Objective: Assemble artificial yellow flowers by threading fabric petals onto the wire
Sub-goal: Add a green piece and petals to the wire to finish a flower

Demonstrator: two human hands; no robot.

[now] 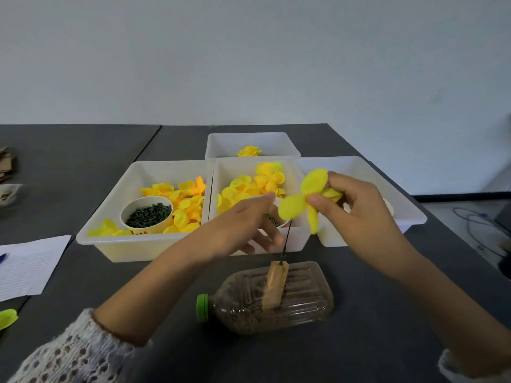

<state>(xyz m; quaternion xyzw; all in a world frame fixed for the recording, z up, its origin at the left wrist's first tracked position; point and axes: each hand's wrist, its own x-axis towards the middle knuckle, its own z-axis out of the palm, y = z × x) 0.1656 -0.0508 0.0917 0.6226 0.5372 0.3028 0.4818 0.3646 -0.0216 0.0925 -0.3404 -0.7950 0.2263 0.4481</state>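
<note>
My right hand (356,208) pinches a yellow fabric petal piece (304,201) with several round lobes, held in the air above the thin dark wire (286,241). The wire stands upright from a wooden block (275,283) taped onto a plastic bottle (265,298) lying on its side. My left hand (249,225) hovers just left of the wire, fingers loosely extended, holding nothing that I can see. Loose yellow petals (249,186) fill the middle white bin (298,239).
A left white bin (116,244) holds more petals and a paper cup of green pieces (148,215). A back bin (249,142) contains one finished yellow flower (249,152). Another white bin (412,217) sits at the right. Lined paper (27,266) lies at left on the dark table.
</note>
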